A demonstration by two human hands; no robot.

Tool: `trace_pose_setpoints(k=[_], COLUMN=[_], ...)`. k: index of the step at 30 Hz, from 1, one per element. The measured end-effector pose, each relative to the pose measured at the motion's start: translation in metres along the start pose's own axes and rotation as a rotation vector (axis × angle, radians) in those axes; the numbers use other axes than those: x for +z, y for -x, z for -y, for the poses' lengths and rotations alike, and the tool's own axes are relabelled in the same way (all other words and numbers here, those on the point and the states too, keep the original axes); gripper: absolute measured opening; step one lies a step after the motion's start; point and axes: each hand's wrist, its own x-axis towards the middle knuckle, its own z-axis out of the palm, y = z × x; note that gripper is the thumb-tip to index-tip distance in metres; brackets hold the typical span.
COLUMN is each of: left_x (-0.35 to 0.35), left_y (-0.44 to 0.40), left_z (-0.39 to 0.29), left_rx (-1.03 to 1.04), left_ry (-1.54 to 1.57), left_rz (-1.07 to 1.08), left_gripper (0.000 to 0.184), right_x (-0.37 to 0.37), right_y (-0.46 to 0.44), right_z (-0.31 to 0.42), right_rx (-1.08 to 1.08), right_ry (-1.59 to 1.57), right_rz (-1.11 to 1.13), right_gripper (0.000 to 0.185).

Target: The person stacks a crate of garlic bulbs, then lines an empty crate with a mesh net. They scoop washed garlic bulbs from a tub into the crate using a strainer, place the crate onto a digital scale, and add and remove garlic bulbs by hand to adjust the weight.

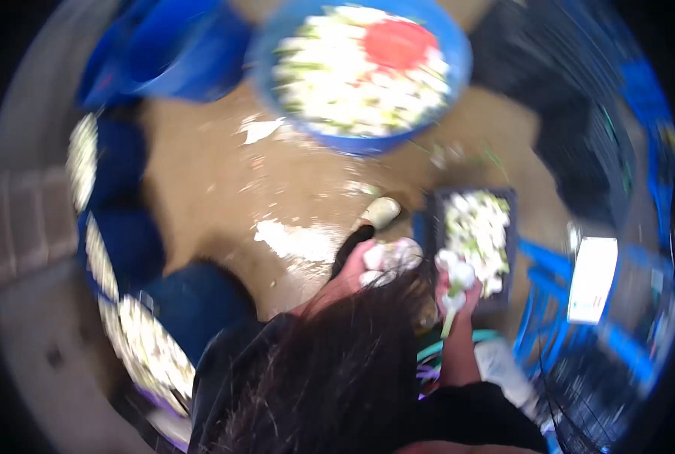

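My left hand (358, 265) is closed around a bunch of white rounded pieces (390, 257). My right hand (466, 296) grips several white bulb-like pieces (456, 271), and a pale green stem hangs from it. Motion blur hides whether these are bulbs or flower heads. Just beyond my right hand is a dark crate (512, 250) with similar white and green pieces inside. Hair covers part of the area between my hands.
A big blue tub (458, 94) holds white and green pieces with a red object (400, 44) on top. Blue barrels (190, 57) stand at far left, filled containers (155, 352) at near left. A blue rack (545, 310) and dark stacked crates (557, 121) are right. The brown floor (201, 166) looks wet.
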Motion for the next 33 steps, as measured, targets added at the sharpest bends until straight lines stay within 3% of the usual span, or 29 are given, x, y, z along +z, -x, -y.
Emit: trace_pose_setpoints(k=[1, 2, 3, 10, 14, 18, 19, 20, 21, 22, 23, 24, 26, 28, 30, 31, 32, 33], left_x=[0.033, 0.047, 0.04, 0.081, 0.078, 0.084, 0.065, 0.103, 0.084, 0.071, 0.065, 0.109, 0.133, 0.127, 0.064, 0.029, -0.041, -0.133], left_y=[0.026, 0.044, 0.053, 0.185, 0.29, 0.462, 0.549, 0.609, 0.659, 0.721, 0.776, 0.801, 0.854, 0.868, 0.861, 0.839, 0.824, 0.799], left_z=[0.005, 0.008, 0.0, -0.047, -0.1, -0.16, -0.207, -0.207, -0.232, -0.26, -0.287, -0.281, -0.297, -0.298, -0.317, -0.327, -0.341, -0.361], left_rx=[0.071, 0.131, 0.117, 0.302, 0.485, 0.936, 1.212, 1.222, 1.466, 1.554, 1.756, 1.857, 2.111, 2.198, 2.222, 2.192, 2.102, 1.958], left_ry=[-0.082, -0.129, -0.115, -0.026, 0.125, 0.086, -0.015, 0.134, 0.067, -0.256, 0.056, 0.075, 0.564, 0.519, 0.3, 0.376, 0.097, -0.25], left_rz=[0.201, 0.044, 0.16, 0.285, 0.339, 0.144, 0.015, 0.213, -0.037, 0.004, -0.109, -0.504, -0.988, -0.838, -1.026, -0.872, -0.944, -0.864], left_gripper=[0.053, 0.054, 0.052, 0.053, 0.057, 0.046, 0.043, 0.047, 0.054, 0.073, 0.081, 0.084, 0.084, 0.086, 0.085, 0.079, 0.068, 0.056], right_x=[0.015, 0.027, 0.043, 0.176, 0.237, 0.32, 0.355, 0.396, 0.427, 0.455, 0.461, 0.495, 0.525, 0.508, 0.461, 0.429, 0.389, 0.358], right_y=[0.004, 0.004, 0.004, -0.01, -0.028, -0.035, -0.042, -0.025, -0.007, 0.004, -0.004, 0.023, 0.046, 0.022, -0.031, -0.065, -0.102, -0.128], right_z=[-0.022, -0.036, -0.049, -0.148, -0.261, -0.448, -0.563, -0.628, -0.69, -0.746, -0.817, -0.841, -0.856, -0.849, -0.805, -0.768, -0.725, -0.66], right_rx=[0.012, 0.118, 0.178, 0.311, 0.483, 0.79, 0.944, 1.06, 1.083, 1.093, 1.09, 1.043, 0.953, 1.023, 0.975, 0.917, 0.87, 0.871], right_ry=[0.03, -0.015, 0.019, 0.428, 0.611, 0.64, 0.587, 0.513, 0.49, 0.654, 0.556, 0.821, 0.886, 0.868, 1.027, 1.173, 1.417, 1.659], right_rz=[-0.031, 0.035, 0.033, 0.106, 0.19, 0.297, 0.482, 0.495, 0.558, 0.58, 0.812, 0.502, 0.563, 0.574, 0.746, 0.851, 0.828, 0.673], right_gripper=[0.045, 0.047, 0.047, 0.038, 0.046, 0.052, 0.051, 0.048, 0.044, 0.051, 0.065, 0.083, 0.097, 0.095, 0.088, 0.081, 0.075, 0.074])
